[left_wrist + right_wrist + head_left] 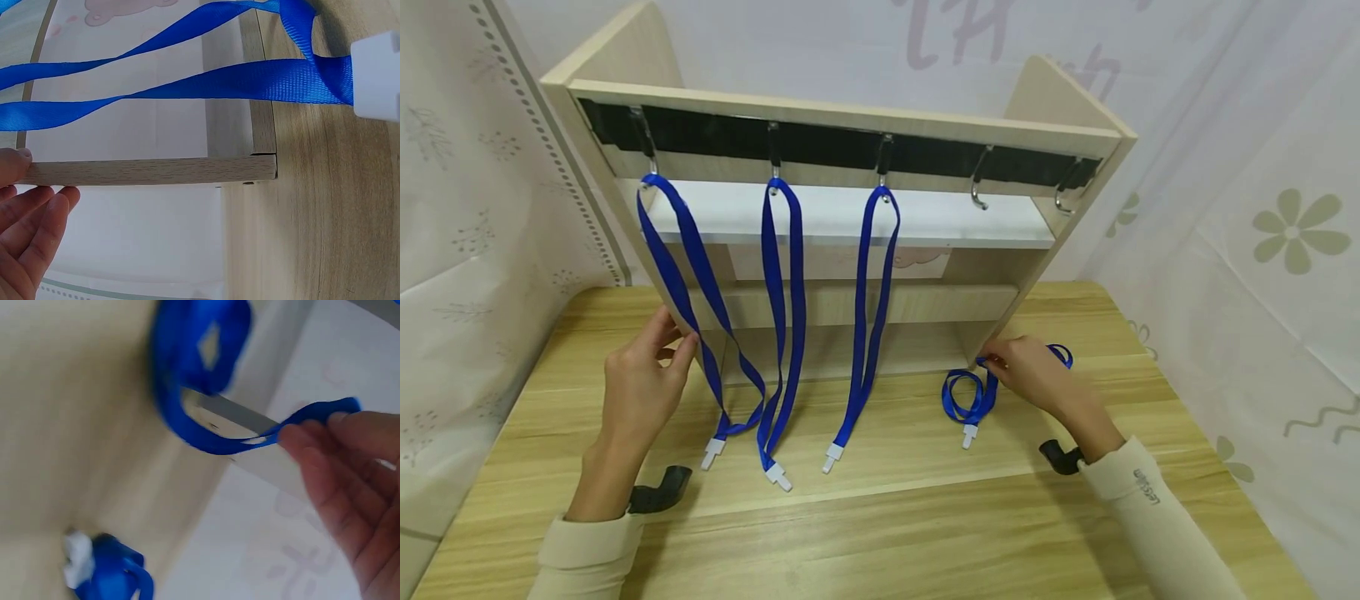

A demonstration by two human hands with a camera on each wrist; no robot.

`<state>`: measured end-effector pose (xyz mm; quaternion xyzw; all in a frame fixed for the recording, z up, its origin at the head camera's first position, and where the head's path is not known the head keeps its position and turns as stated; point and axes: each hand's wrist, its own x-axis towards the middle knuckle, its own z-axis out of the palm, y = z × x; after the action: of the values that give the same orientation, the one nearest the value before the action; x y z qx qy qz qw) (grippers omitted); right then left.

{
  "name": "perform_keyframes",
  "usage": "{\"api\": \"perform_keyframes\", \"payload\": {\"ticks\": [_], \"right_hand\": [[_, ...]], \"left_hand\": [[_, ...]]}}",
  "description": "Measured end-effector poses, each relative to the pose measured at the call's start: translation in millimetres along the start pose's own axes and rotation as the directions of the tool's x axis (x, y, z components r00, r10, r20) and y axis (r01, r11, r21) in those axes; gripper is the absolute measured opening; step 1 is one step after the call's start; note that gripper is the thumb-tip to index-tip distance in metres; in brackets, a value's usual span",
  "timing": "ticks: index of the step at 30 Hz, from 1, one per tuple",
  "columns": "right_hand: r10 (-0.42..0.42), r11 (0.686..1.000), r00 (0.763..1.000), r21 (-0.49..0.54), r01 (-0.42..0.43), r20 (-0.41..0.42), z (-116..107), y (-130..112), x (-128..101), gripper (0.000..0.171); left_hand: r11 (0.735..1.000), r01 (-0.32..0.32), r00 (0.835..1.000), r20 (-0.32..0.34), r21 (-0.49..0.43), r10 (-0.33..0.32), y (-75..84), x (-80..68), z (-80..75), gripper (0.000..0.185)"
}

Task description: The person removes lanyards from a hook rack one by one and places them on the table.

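A: What stands on the tabletop (880,533)?

B: A wooden rack (842,125) at the far side; three blue lanyards hang from its left hooks, two right hooks (977,187) bare.

A: And the fourth lanyard (973,400)?

B: Coiled on the tabletop near the rack's right foot, clip toward the near edge. The right hand (1033,375) pinches its loop between curled fingers (312,456); the bare hooks lie above and farther. The left hand (640,383), well apart, rests relaxed fingers on the rack's left side.
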<state>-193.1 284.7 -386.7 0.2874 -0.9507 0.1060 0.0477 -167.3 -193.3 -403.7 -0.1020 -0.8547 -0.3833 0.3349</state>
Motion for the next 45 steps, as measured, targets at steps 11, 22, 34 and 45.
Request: {"api": "perform_keyframes", "payload": {"ticks": [11, 22, 34, 45], "right_hand": [[-0.259, 0.957, 0.960, -0.108, 0.270, 0.106, 36.1, -0.9, -11.0, 0.015], [-0.308, 0.916, 0.936, -0.212, 0.340, 0.170, 45.6, -4.6, -9.0, 0.021], [-0.215, 0.960, 0.977, -0.179, 0.213, 0.010, 10.6, -5.2, -2.1, 0.013], [-0.284, 0.956, 0.923, -0.146, 0.253, -0.259, -36.1, -30.5, 17.6, 0.010]], "left_hand": [[1.000, -0.006, 1.000, -0.001, -0.002, 0.006, -0.5, 0.8, 0.3, 0.024], [1.000, -0.006, 1.000, 0.001, -0.002, 0.006, -1.2, -1.1, 0.3, 0.025], [1.000, 0.000, 1.000, 0.006, -0.007, 0.000, -0.6, -1.1, -0.1, 0.028], [1.000, 0.002, 1.000, 0.006, -0.003, -0.002, 1.0, -0.7, -0.1, 0.028]]}}
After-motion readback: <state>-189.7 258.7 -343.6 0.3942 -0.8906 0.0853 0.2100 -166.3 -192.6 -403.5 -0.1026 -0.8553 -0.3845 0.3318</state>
